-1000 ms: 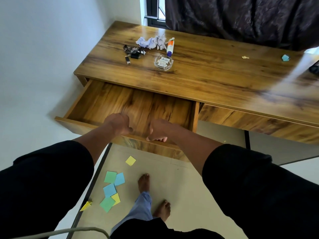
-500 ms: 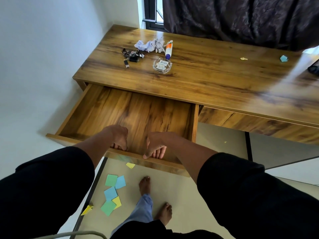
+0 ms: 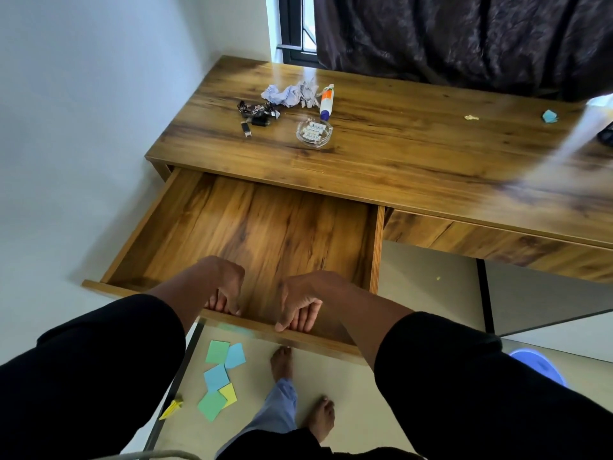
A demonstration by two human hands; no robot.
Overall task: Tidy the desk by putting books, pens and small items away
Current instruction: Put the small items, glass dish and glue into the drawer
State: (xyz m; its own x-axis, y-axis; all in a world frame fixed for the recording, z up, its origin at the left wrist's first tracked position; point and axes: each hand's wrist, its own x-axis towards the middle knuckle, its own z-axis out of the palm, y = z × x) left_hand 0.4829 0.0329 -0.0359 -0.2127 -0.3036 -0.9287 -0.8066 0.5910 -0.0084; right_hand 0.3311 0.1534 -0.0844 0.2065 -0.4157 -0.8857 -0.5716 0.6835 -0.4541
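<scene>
Both hands hold the front edge of the pulled-out drawer (image 3: 252, 234) of a wooden desk. The left hand (image 3: 220, 283) has its fingers (image 3: 225, 305) curled over the top of the drawer front, grasping it from inside, and the right hand (image 3: 303, 302) does the same a little further along, fingers hooked down inside the drawer with the thumb against the front board. Both arms wear black sleeves. The drawer's wooden bottom shows bare wherever it is in view.

On the wooden surface (image 3: 414, 154), towards its far left corner, lie the small items: a heap of crumpled paper (image 3: 290, 92), a white glue bottle (image 3: 326, 101) with an orange band lying just beside the paper, a clear glass ashtray (image 3: 313, 131) with small white pieces inside it, a cluster of dark wrappers (image 3: 257, 109) and a small dark stick-like object (image 3: 245, 128) near them. Further right, well apart from that group, sit a tiny yellow scrap (image 3: 471, 117) and a crumpled blue scrap (image 3: 549, 116).

On the floor below the drawer lie several sticky notes (image 3: 219, 380) in green, blue and yellow, overlapping one another, with a folded yellow piece (image 3: 171, 408) near them. The person's bare feet (image 3: 282, 361) stand just beside the notes. A dark curtain (image 3: 464, 34) hangs behind the desk.
</scene>
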